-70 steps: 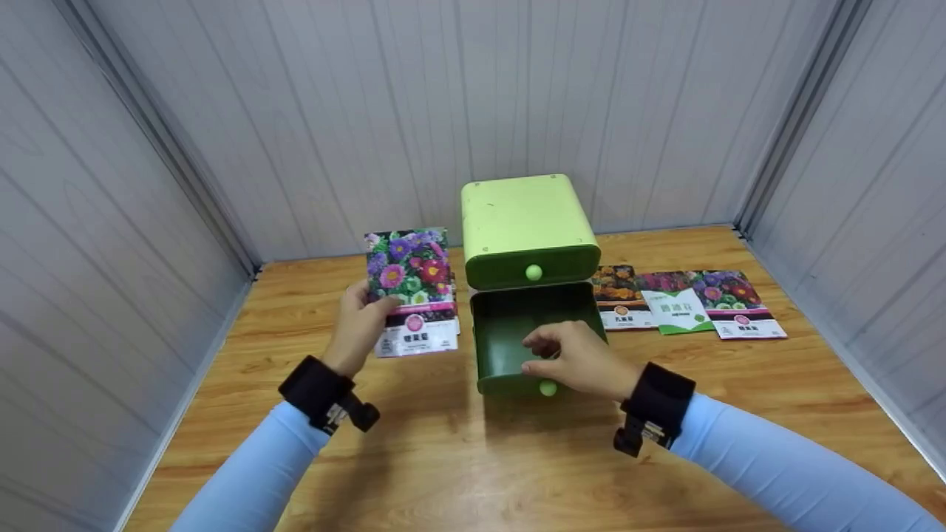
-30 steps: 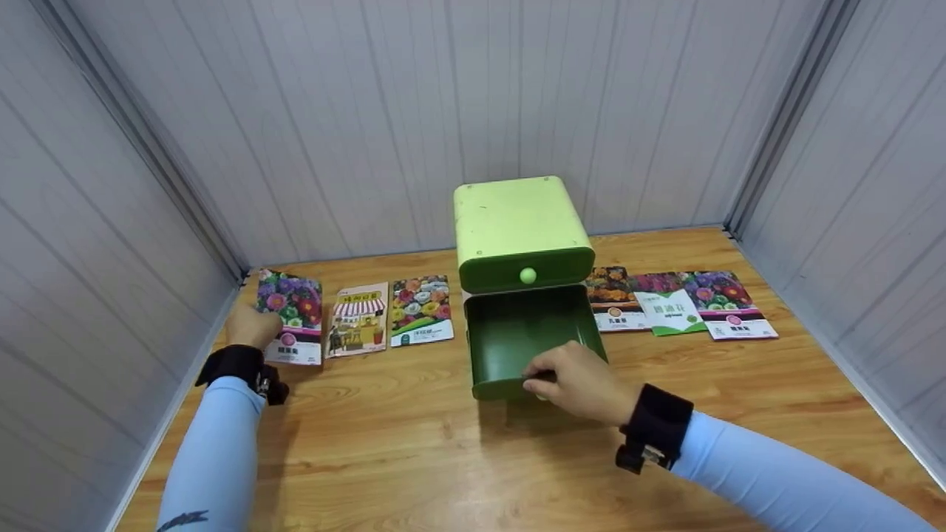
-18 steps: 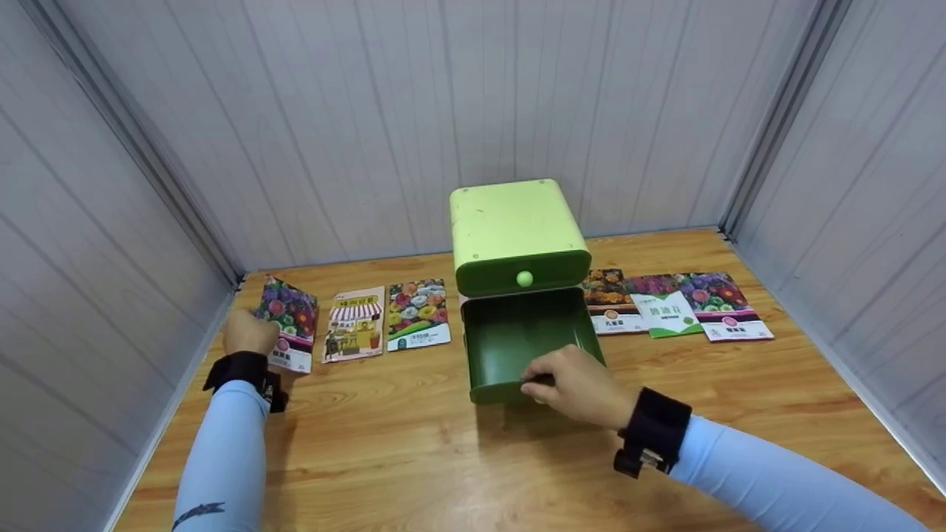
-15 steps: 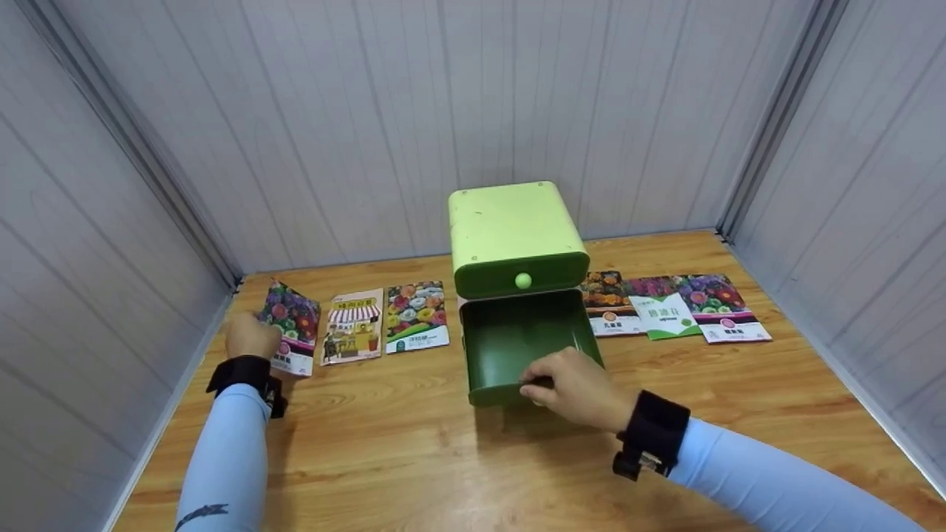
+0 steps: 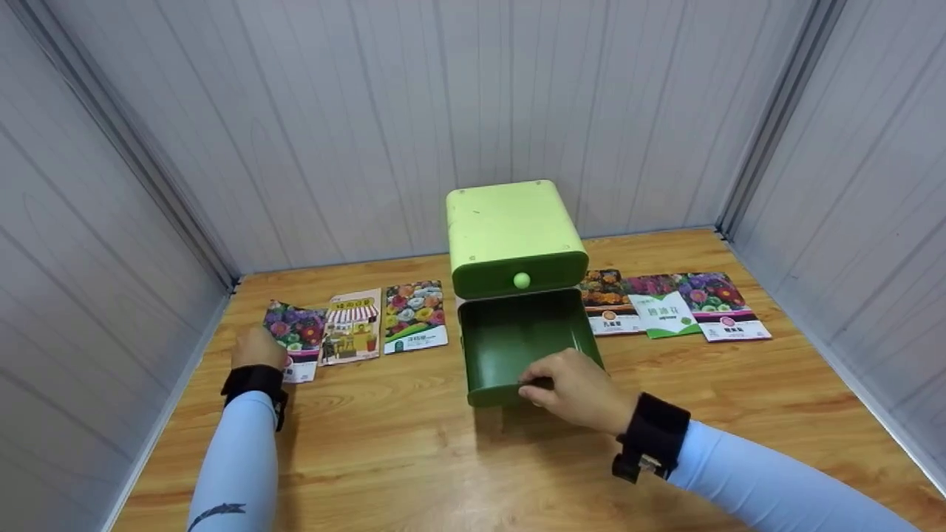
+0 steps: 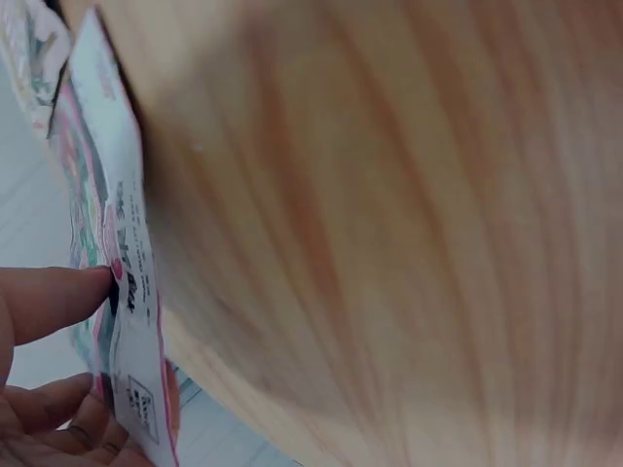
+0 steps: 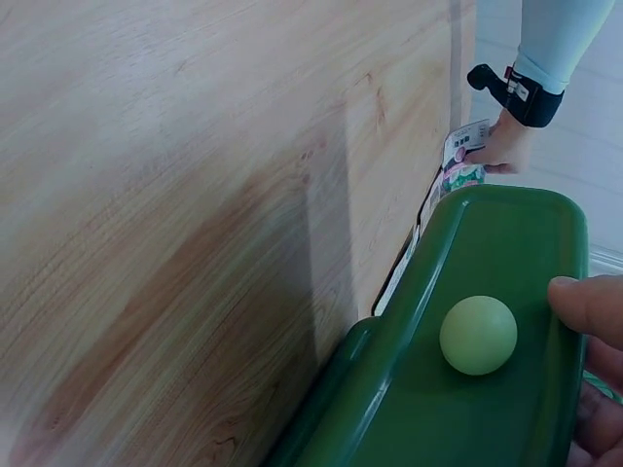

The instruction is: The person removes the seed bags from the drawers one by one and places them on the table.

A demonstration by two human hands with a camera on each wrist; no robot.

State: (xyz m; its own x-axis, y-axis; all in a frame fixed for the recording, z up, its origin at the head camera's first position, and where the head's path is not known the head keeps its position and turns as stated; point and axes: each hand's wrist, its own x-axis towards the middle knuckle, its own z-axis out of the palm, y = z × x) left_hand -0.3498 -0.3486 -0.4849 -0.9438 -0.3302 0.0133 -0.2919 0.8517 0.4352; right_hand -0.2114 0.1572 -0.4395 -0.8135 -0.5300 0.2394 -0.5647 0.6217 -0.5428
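Observation:
My left hand [image 5: 256, 349] pinches a flower seed packet [image 5: 299, 329] between thumb and fingers at the left of the table. In the left wrist view the packet [image 6: 127, 243] stands tilted on edge, the thumb on its printed face. Its upper right overlaps a packet with a striped awning picture [image 5: 353, 325]. My right hand [image 5: 573, 388] grips the front rim of the pulled-out lower drawer [image 5: 510, 340], thumb on the outer face above its round light-green knob [image 7: 478, 336]. The drawer is bare inside. Its green cabinet [image 5: 514, 222] stands at the back with the upper drawer closed.
A packet with pale and orange blooms [image 5: 415, 316] lies left of the cabinet. Three more lie on the right: an orange-flower packet [image 5: 610, 303], a white-and-green one [image 5: 665, 314] and a pink-banded one [image 5: 728, 307]. Panelled walls [image 5: 332, 133] bound the wooden table [image 5: 384, 443].
My left hand has carried the flower seed packet from beside the cabinet to the table's left, then slightly right, tilting it. My right hand has moved from over the drawer onto its front rim.

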